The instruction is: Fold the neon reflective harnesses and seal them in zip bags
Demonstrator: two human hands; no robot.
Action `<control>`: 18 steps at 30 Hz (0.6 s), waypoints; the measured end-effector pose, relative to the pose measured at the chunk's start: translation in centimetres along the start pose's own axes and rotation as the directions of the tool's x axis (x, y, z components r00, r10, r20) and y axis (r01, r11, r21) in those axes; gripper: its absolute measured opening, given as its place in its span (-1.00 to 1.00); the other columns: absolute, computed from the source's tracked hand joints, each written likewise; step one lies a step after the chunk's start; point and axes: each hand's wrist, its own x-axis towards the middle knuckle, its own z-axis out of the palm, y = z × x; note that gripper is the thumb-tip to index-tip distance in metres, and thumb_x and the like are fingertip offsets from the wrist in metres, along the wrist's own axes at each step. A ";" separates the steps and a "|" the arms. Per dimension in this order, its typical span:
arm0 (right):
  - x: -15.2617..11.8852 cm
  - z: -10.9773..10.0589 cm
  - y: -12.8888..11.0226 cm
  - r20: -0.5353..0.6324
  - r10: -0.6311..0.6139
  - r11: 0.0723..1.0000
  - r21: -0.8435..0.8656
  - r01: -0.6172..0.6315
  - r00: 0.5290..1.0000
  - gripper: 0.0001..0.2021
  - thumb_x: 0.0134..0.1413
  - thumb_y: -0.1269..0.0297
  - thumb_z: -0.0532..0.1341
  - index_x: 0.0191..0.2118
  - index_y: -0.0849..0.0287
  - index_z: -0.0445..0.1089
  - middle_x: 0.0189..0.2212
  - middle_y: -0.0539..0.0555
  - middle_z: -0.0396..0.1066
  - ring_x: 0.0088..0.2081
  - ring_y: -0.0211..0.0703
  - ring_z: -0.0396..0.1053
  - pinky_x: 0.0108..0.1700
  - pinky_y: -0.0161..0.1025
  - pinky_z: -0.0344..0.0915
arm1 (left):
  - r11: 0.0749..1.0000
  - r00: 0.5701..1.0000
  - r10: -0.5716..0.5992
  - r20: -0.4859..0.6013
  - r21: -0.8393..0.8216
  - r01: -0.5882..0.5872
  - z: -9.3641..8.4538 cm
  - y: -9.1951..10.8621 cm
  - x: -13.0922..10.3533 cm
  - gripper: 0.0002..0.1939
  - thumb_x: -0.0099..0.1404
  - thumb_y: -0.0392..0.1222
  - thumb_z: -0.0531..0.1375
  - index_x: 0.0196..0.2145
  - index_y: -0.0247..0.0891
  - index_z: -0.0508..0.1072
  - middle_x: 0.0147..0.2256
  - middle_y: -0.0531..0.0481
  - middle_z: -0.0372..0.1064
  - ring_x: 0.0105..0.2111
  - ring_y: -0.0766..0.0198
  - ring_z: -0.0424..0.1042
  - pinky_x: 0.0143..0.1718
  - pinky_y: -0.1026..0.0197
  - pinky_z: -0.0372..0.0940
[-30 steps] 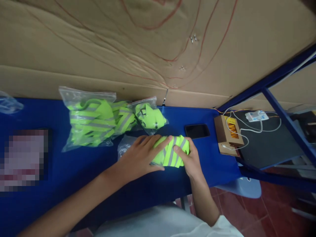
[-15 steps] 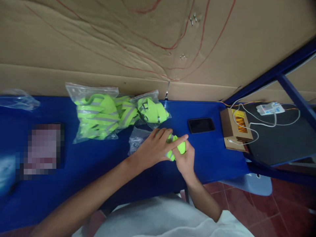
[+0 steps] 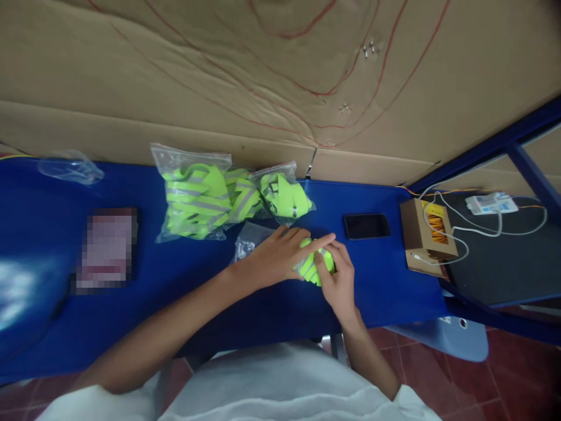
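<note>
Between both hands is a folded neon-yellow reflective strap [image 3: 312, 269] with grey stripes, held just above or on the blue table. My left hand [image 3: 280, 254] closes over its left side, its index finger reaching across the top. From the right, my right hand [image 3: 339, 278] grips the strap, with the thumb across its near face. Part of the strap is hidden under the fingers. Behind the left hand lies a crumpled clear plastic bag [image 3: 250, 238]. Farther back are a large zip bag of neon reflective straps [image 3: 197, 199] and a smaller bag of them [image 3: 284, 196].
A black phone [image 3: 367, 226] and an open cardboard box [image 3: 414, 234] with a white cable lie to the right on the blue table [image 3: 175, 304]. A pixelated flat object [image 3: 107, 248] and a clear bag [image 3: 72, 168] are at left. A cardboard wall [image 3: 263, 70] stands behind.
The view has shifted left, so the table's things sit farther right. My right fingers have shifted on the strap, and more of its striped folds show between the hands.
</note>
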 end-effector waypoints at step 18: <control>0.1 1.4 -0.6 -0.042 0.137 0.985 0.108 -0.131 0.990 -0.73 0.40 0.13 0.13 0.10 0.10 0.32 -0.13 0.12 0.42 -0.10 -0.08 0.43 -0.06 -0.16 0.38 | 0.991 0.993 -0.099 -0.065 -0.097 0.092 0.1 -0.6 0.0 -0.21 0.10 0.28 0.43 0.04 -0.36 0.35 -0.05 -0.21 0.46 -0.05 -0.08 0.48 -0.03 0.02 0.27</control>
